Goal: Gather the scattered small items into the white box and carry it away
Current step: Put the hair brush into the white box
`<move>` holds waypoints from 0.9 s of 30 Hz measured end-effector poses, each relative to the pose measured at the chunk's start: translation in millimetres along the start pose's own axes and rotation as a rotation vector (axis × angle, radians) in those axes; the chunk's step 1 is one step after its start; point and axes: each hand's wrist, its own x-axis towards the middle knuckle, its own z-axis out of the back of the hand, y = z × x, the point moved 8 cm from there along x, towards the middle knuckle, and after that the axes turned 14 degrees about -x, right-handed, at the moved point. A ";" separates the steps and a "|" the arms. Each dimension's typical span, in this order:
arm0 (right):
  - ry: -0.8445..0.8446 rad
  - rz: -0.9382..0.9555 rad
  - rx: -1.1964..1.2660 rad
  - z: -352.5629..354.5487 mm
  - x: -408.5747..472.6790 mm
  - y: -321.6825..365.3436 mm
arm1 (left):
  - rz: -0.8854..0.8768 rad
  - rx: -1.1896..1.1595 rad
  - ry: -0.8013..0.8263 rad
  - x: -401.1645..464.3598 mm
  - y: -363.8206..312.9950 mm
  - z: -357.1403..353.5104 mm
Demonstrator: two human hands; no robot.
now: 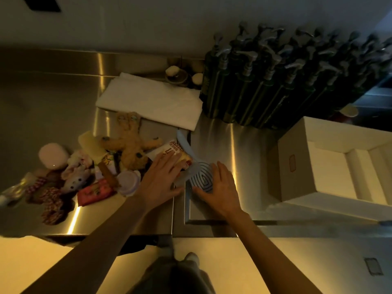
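Observation:
The white box [297, 179] stands open on the steel counter at the right. A heap of small items lies at the left: a tan plush doll [131, 145], a pink snack packet [95, 190], a checked fabric toy [51, 198], a small white plush [75, 179], a pale lidded cup [128, 180]. My left hand [161, 179] lies flat with straight fingers on a printed snack packet [169, 152]. My right hand [218, 187] rests beside and partly over a white scoop with a dark swirl pattern [200, 175], fingers extended along its edge.
A folded white cloth [152, 100] lies behind the heap. Several dark pump bottles [275, 81] crowd the back right. A pink round container [53, 155] sits at the far left. A seam in the counter [180, 209] runs between my hands.

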 end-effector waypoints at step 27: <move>-0.105 -0.246 0.061 -11.6 -7.9 7.3 | -0.377 0.005 -0.265 -3.6 -9.4 -8.8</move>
